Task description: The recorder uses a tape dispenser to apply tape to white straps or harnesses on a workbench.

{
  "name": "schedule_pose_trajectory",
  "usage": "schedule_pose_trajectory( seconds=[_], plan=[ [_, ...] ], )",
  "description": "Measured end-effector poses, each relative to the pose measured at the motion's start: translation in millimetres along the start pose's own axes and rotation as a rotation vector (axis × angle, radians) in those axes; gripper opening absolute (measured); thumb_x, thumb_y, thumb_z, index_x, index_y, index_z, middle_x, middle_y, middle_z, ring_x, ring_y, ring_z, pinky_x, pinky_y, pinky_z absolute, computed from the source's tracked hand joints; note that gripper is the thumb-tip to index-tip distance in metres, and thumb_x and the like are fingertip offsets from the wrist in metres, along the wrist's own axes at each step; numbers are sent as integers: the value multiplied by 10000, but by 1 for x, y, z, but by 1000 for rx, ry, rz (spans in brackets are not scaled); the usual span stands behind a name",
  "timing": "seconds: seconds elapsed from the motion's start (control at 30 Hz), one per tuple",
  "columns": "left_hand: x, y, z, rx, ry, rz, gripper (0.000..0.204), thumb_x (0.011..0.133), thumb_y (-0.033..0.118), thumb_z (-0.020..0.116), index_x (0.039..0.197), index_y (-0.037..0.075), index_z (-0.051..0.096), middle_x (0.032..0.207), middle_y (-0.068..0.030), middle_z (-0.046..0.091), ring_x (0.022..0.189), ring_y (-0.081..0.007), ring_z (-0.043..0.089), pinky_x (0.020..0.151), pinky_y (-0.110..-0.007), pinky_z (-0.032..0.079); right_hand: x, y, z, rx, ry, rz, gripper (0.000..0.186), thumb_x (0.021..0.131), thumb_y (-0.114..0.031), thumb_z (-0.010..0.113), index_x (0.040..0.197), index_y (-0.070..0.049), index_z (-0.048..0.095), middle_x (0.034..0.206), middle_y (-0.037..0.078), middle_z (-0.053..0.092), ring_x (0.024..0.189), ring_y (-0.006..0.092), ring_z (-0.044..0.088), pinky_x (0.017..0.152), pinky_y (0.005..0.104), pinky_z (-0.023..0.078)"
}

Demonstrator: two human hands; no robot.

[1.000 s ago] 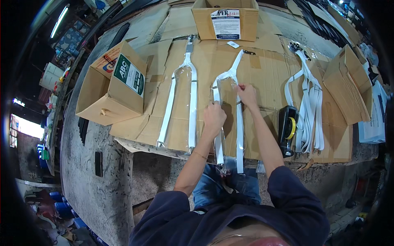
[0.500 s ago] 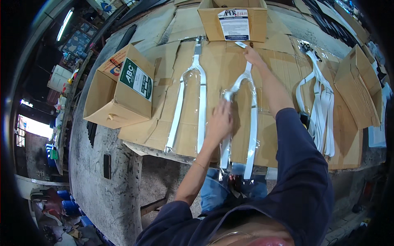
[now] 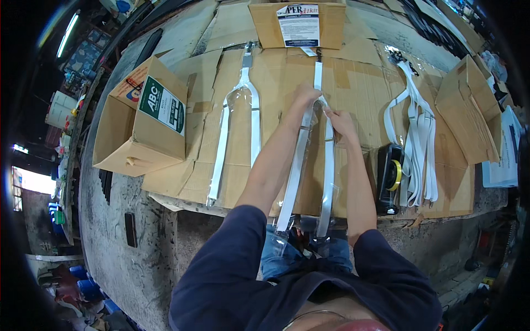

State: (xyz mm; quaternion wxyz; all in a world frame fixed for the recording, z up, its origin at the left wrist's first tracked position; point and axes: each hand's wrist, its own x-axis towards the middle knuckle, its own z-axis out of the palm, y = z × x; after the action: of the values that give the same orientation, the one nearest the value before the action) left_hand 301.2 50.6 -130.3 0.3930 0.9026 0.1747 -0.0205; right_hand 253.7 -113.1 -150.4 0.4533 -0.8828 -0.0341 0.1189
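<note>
My left hand (image 3: 306,95) is closed on the fork of white Y-shaped straps (image 3: 292,176) in the middle of the cardboard, which have clear plastic along their lengths. My right hand (image 3: 340,121) grips the right branch of the same straps, a little below the fork. Their lower ends hang over the front edge. A second white strap set (image 3: 223,132) lies flat to the left, also with clear plastic. At the right lie a bunch of white straps (image 3: 419,154) and a black tape dispenser (image 3: 386,187) with a yellow roll.
Open cardboard boxes stand at left (image 3: 154,154), back (image 3: 265,25) and right (image 3: 464,127), on flattened cardboard (image 3: 359,110). A black phone (image 3: 130,229) lies on the grey surface at left. Black strips (image 3: 425,27) lie at the back right. A pale blue box (image 3: 499,171) is at far right.
My left hand has moved up to the fork. My right hand reached to the top end, then came back down. The middle straps now lie straighter, with the top strip upright in view.
</note>
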Motion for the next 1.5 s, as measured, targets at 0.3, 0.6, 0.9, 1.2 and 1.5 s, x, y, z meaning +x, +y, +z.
schedule_pose_trajectory(
  seconds=[0.3,0.6,0.9,1.2,1.5],
  plan=[
    [29,14,-22,-659,-244,88,168,774,70,730,881,22,610,757,-52,597,623,-121,541,495,-257,398,-37,-5,-24,945,-372,167,301,929,-332,554,943,-32,545,760,74,603,595,130,566,528,264,458],
    [47,-18,-22,-854,-128,-103,96,827,11,654,912,-30,635,806,-93,636,635,-171,603,528,-307,513,-201,26,-49,995,-278,302,288,922,-294,575,937,-8,549,650,34,512,550,106,516,502,243,422],
    [-21,-26,25,436,319,620,536,882,429,514,1259,48,493,1390,-170,393,1294,-308,359,1039,-531,288,-282,32,-57,-211,75,32,628,819,-229,667,1311,-33,329,986,315,598,935,509,551,791,533,437],
    [-30,-28,29,853,228,761,686,902,621,319,1427,180,340,1491,-144,265,1389,-313,219,1115,-532,139,-317,115,-85,-12,-322,147,490,817,-134,660,1237,-14,440,831,210,635,722,283,637,662,349,493],
    [-157,-9,65,681,283,876,601,866,488,540,1334,122,447,1363,-191,434,1279,-293,377,1074,-458,245,-343,128,-108,707,-194,185,273,901,-23,526,1171,-6,496,947,104,631,780,175,642,674,279,516]
  ],
)
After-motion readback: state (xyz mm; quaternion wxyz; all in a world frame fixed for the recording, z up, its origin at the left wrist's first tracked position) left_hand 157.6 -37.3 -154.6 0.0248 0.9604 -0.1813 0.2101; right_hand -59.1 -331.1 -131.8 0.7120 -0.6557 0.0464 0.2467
